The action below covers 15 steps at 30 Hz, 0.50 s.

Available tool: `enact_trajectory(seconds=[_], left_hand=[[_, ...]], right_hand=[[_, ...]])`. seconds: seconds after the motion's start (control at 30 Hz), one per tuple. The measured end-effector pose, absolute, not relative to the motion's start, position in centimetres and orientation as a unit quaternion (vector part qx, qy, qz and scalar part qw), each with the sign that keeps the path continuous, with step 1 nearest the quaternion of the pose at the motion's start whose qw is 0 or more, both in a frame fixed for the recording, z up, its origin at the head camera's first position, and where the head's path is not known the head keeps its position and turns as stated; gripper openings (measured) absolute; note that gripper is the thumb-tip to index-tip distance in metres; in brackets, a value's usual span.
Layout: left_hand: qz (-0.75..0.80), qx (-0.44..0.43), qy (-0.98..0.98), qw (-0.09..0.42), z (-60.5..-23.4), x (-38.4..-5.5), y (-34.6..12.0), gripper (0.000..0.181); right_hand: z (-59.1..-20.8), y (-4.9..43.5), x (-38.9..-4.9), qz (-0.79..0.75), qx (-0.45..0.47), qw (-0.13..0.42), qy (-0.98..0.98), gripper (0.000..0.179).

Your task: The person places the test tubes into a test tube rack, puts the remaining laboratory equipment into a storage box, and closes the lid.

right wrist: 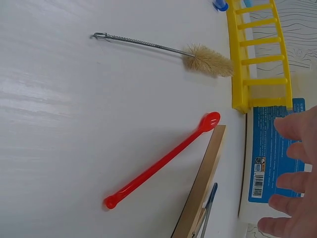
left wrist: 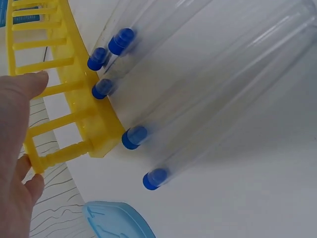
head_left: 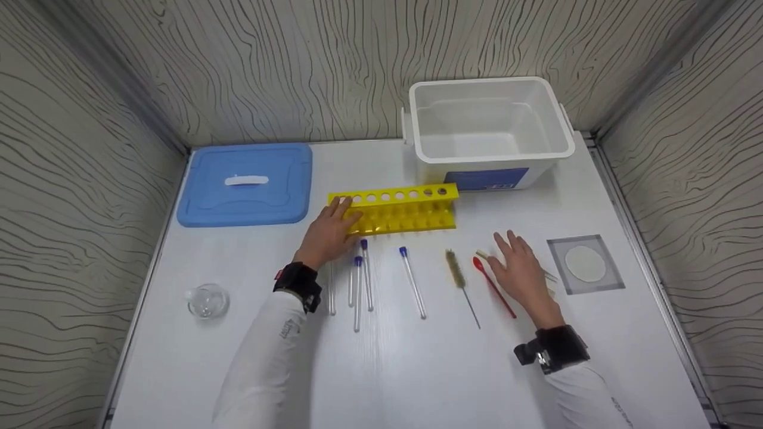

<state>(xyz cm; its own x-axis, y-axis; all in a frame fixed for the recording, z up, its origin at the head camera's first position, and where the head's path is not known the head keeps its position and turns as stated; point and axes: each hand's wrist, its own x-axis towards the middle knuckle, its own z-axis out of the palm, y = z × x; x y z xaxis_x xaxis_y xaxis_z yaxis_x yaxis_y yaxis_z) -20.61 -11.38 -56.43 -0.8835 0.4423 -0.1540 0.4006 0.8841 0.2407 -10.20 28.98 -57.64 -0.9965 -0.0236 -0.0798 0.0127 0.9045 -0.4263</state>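
Observation:
My left hand [head_left: 326, 235] grips the left end of a yellow test tube rack [head_left: 411, 215], with thumb and fingers around its end in the left wrist view. Near it lie several clear test tubes [head_left: 412, 283] with blue caps, pointing toward the rack. My right hand [head_left: 520, 271] is spread, holding nothing, above a strip of wood [right wrist: 200, 186] and metal tweezers [right wrist: 210, 206], which it partly hides in the head view. Just left of that hand lie a red spoon [head_left: 495, 287] and a test tube brush [head_left: 455, 271] with tan bristles.
A white bin [head_left: 492, 158] with a blue label stands behind the rack's right end. A blue lid [head_left: 244, 202] lies at the back left. A small glass vessel [head_left: 208, 301] sits at the left. A square gauze pad [head_left: 585, 263] with a pale disc lies far right.

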Motion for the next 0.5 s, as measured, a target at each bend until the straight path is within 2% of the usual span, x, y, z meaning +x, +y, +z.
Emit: enact_trajectory(seconds=[0.5], left_hand=[[0.097, 0.211, 0.967, 0.104, -56.7, -19.7, -12.8, 0.058]], right_hand=[[-57.6, 27.7, -10.4, -0.216, -0.017, 0.047, 0.975, 0.060]])
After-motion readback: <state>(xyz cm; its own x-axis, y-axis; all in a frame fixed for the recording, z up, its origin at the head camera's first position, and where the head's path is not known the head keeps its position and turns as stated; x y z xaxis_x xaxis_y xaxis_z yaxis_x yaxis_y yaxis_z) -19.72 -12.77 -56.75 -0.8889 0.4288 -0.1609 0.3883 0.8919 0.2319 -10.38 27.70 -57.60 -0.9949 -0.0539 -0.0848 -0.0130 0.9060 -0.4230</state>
